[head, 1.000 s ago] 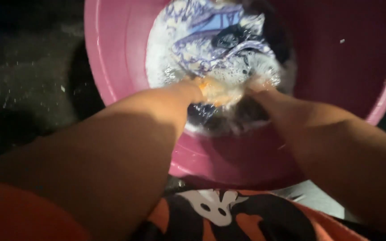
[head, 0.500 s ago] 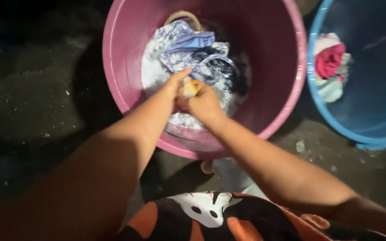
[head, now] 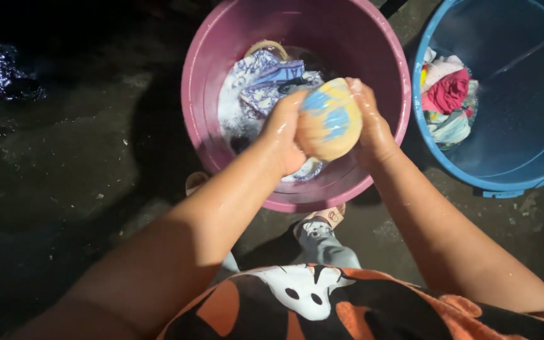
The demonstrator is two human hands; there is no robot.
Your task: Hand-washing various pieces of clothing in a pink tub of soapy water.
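both my grips squeeze a wet yellow-and-blue cloth [head: 328, 119], left hand [head: 283, 135] at nine o'clock, right hand [head: 371, 126] at three, above the soapy pink basin [head: 199, 88].

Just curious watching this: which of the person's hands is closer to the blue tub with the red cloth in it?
Right. The right hand grips the yellow and blue cloth on the side facing the blue tub; the left hand holds its far side.

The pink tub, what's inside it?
Inside the pink tub lie soapy water and a blue-and-white patterned cloth. The hands, left and right, hold a yellow-and-blue bundle above it, hiding the near part of the bottom.
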